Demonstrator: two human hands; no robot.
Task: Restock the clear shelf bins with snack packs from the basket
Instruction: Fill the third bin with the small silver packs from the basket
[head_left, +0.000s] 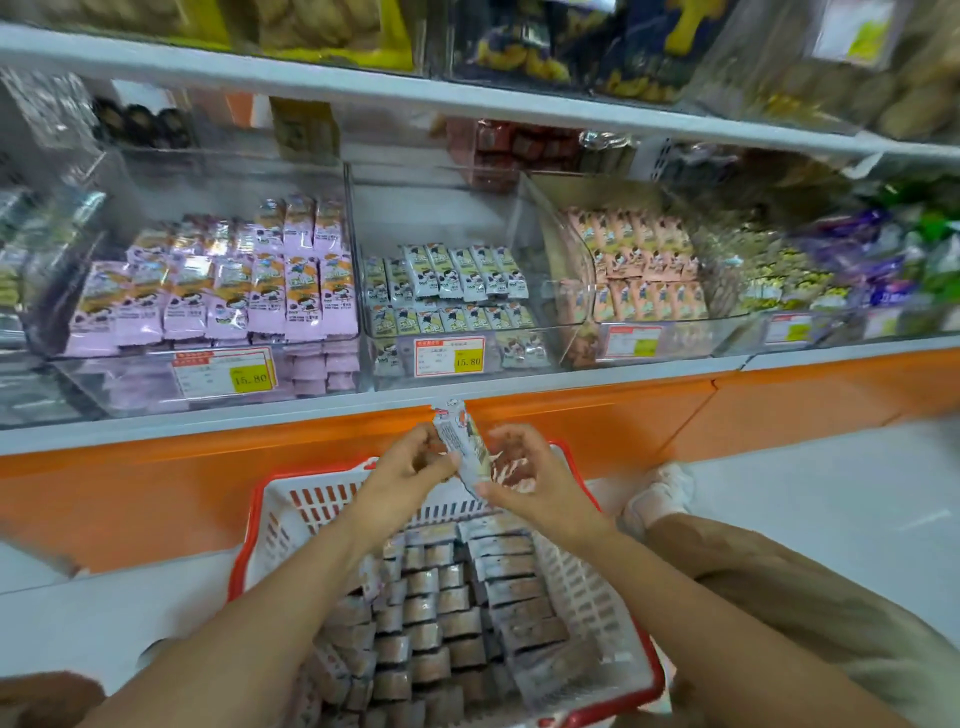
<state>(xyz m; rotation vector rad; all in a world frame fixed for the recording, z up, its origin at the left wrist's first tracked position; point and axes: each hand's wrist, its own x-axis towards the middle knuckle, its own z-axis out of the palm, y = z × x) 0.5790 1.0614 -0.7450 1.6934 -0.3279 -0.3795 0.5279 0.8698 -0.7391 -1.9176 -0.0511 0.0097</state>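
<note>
Above the basket (249, 519), the left hand (405, 470) and right hand (535, 480) each pinch one snack pack (462, 447) in their grip, picked but not yet shelved. Next it likely needs lifting far into the middle clear bin (545, 338).

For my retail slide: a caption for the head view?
Left hand and right hand hold a snack pack over the red basket, below clear shelf bins.

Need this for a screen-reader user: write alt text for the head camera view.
A person's left hand and right hand hold one snack pack between them above a red-rimmed white basket full of packs. Ahead, clear shelf bins hold purple packs, pale green packs and peach packs, with price tags on the bin fronts.
</note>
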